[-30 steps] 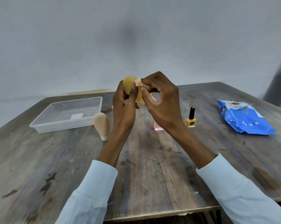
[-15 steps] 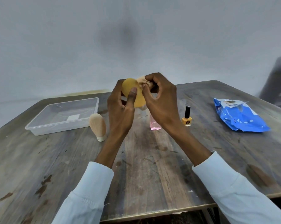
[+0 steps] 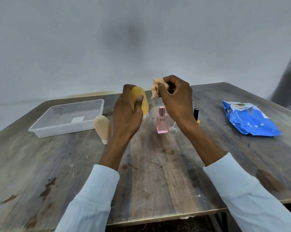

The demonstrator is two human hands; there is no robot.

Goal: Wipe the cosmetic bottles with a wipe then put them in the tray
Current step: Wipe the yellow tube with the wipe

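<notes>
My left hand (image 3: 127, 114) grips a yellow tube bottle (image 3: 140, 100), held upright above the table. To its right, my right hand (image 3: 176, 97) pinches a crumpled beige wipe (image 3: 156, 88), now apart from the bottle. Below the hands, a pink perfume bottle (image 3: 162, 122) stands on the table. A yellow nail polish bottle with a black cap (image 3: 196, 114) is partly hidden behind my right wrist. A beige tube bottle (image 3: 102, 128) stands cap-down beside the clear plastic tray (image 3: 46, 131), which holds only a white label.
A blue pack of wipes (image 3: 248, 121) lies at the right of the worn wooden table (image 3: 158, 173). A small clear round cap or glass (image 3: 174, 128) sits next to the pink bottle. A dark chair (image 3: 288, 84) stands at far right.
My hands have separated: the right hand pulled the wipe away to the right, off the yellow bottle, and the left hand lowered the bottle slightly leftward. The pink bottle is now uncovered.
</notes>
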